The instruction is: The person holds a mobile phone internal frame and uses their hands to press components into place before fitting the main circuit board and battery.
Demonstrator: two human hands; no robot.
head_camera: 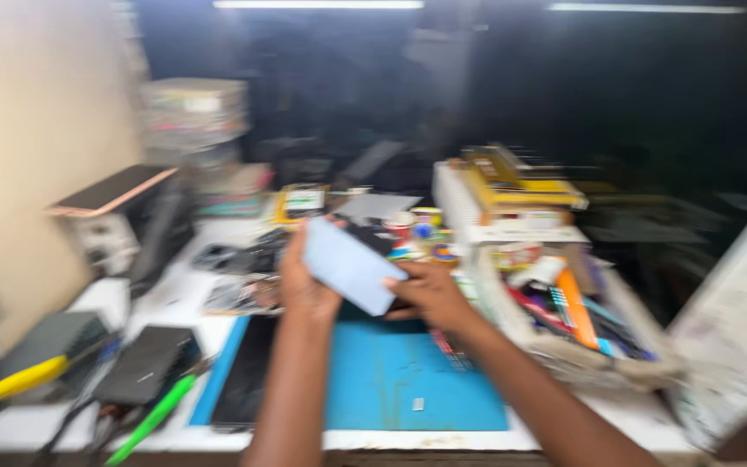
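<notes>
You held the thin pale panel (349,265) above the blue mat (391,372), left hand (304,281) closed on its 9 o'clock edge, right hand (430,294) at 4 o'clock; it looked light, rigid, probably fragile, best gripped by edges.

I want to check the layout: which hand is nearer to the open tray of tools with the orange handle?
Right. The right hand holds the pale flat panel at its lower corner, just beside the tool tray. The left hand grips the panel's far edge, farther from the tray.
</notes>
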